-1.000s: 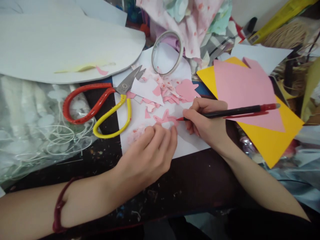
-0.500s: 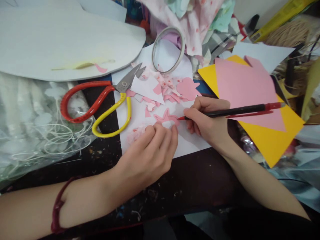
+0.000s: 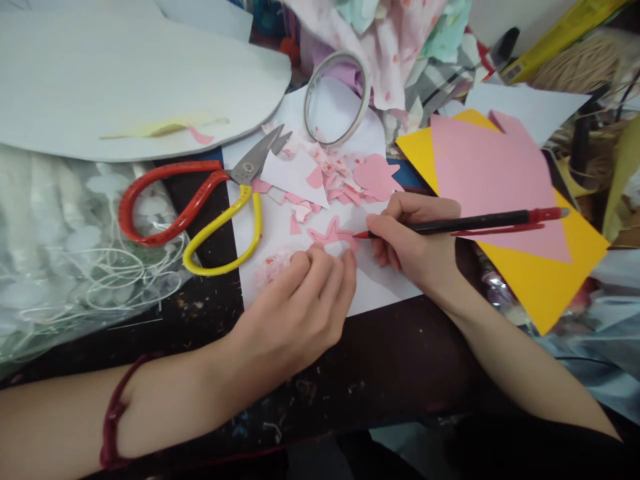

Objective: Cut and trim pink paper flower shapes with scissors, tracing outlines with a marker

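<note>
A black pen with a red tip and red clip (image 3: 470,222) is gripped in my right hand (image 3: 415,243). Its tip touches the right side of a small pink paper cutout (image 3: 333,232) that has pointed ends and a drawn line along its edge. The curled fingers of my left hand (image 3: 305,300) press on the lower edge of that cutout, hiding part of it. Under both lies a white sheet of paper (image 3: 367,287). A second pink cutout (image 3: 376,177) rests above, beside a heap of pink paper scraps (image 3: 340,170).
Scissors with red and yellow handles (image 3: 220,193) lie open on the left, near a white board (image 3: 140,73). A tape roll (image 3: 337,100) stands behind the scraps. Pink paper (image 3: 493,180) on a yellow sheet (image 3: 540,300) is at right. A plastic bag (image 3: 65,247) lies left.
The pen tip has shifted very slightly to the left along the pink cutout's edge. My left hand stays in place.
</note>
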`<state>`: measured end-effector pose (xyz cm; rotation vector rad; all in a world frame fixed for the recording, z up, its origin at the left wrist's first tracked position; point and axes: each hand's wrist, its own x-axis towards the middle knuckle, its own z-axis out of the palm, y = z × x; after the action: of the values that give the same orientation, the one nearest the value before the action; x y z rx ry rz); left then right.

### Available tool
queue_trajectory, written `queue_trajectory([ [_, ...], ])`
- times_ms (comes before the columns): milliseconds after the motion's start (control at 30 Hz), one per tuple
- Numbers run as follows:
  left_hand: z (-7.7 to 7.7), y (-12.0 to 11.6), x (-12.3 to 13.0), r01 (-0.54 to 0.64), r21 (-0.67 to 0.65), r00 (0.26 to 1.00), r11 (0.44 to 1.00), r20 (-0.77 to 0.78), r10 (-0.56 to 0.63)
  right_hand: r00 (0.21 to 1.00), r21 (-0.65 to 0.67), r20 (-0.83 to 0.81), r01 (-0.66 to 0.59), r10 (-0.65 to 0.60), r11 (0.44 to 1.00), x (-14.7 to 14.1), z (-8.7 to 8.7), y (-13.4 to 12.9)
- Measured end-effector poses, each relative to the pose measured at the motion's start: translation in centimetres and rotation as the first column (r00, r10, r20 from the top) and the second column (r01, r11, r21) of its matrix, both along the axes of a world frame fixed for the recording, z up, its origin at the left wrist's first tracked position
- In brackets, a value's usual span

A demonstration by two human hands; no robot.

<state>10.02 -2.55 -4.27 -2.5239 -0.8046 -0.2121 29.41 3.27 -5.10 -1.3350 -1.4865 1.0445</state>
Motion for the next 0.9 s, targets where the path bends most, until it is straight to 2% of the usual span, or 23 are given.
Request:
queue_trajectory([
  [700,-0.11,-0.02,-0.11,0.006,-0.013,1.0,1.0,0.005,-0.006,0.997,-0.002,0.067,0.026,-0.025,1.0,0.31,0.0,-0.09],
  [900,-0.18,0.21,-0.03,0.02,-0.015,0.999,1.0,0.029,-0.02,0.999,-0.019,0.036,0.01,-0.009,1.0,0.23,0.07,-0.19],
])
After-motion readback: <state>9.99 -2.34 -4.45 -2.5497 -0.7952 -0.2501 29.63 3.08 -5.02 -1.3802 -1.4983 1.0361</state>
